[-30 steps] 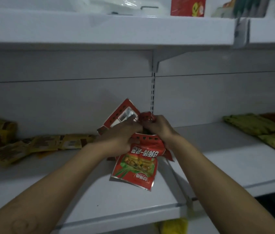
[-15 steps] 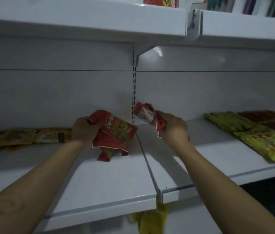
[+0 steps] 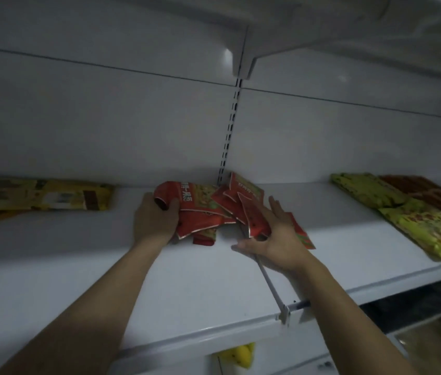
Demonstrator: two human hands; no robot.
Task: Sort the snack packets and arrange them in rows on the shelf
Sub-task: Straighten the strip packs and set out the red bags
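Left hand [image 3: 157, 220] grips my red snack packets [image 3: 200, 212] | right hand [image 3: 276, 239] flat, fingers [image 3: 275, 208] released | light, crinkly, probably slippery: pinch sealed edges

Looking into a shop, most likely a small grocery or convenience store. Showing white metal retail shelving, with a long flat shelf [image 3: 186, 280] backed by plain panels. Running a slotted upright [image 3: 230, 131] up the back, the kind used for adjustable store racks, and carrying an upper shelf [image 3: 349, 23] on a hooked-in bracket [image 3: 242, 60]. Joining two shelf sections at a thin metal rail [image 3: 268, 282]. Displaying packaged goods laid flat and grouped by kind: yellow packets [image 3: 38, 196] at the left, red snack packets [image 3: 203, 209] in the middle, green packets [image 3: 430, 228] and brown-red packets [image 3: 425, 190] at the right. Keeping something yellow [image 3: 242, 357] on the level below, too hidden to name.
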